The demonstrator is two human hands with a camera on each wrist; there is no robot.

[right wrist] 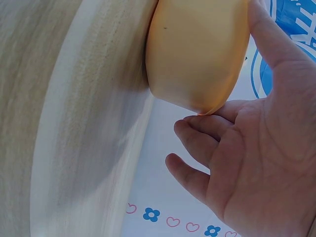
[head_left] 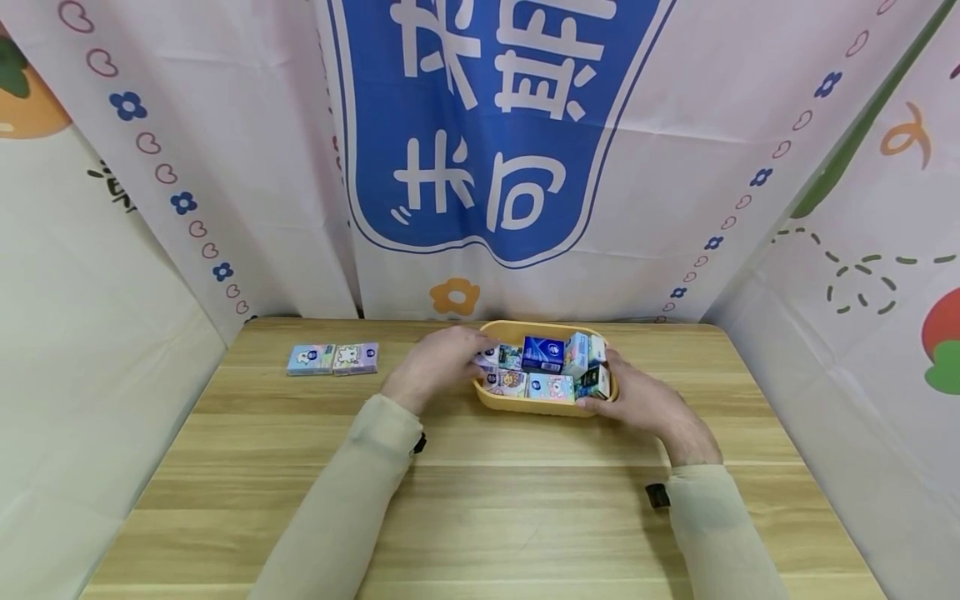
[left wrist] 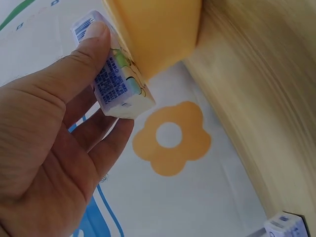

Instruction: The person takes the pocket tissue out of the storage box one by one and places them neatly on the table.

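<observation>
A yellow basket stands near the table's back edge, holding several small printed packs that look like pocket tissues, among them a dark blue pack. My left hand is at its left end. In the left wrist view, that hand pinches a pale purple tissue pack between thumb and fingers, close beside the basket wall. At the basket's right end, my right hand holds the rim with thumb and fingers. The right wrist view shows its lower fingers spread away from the basket.
Two more packs, one light blue and one purple, lie side by side on the wooden table at the left. A printed cloth hangs behind the table, with more cloth on both sides.
</observation>
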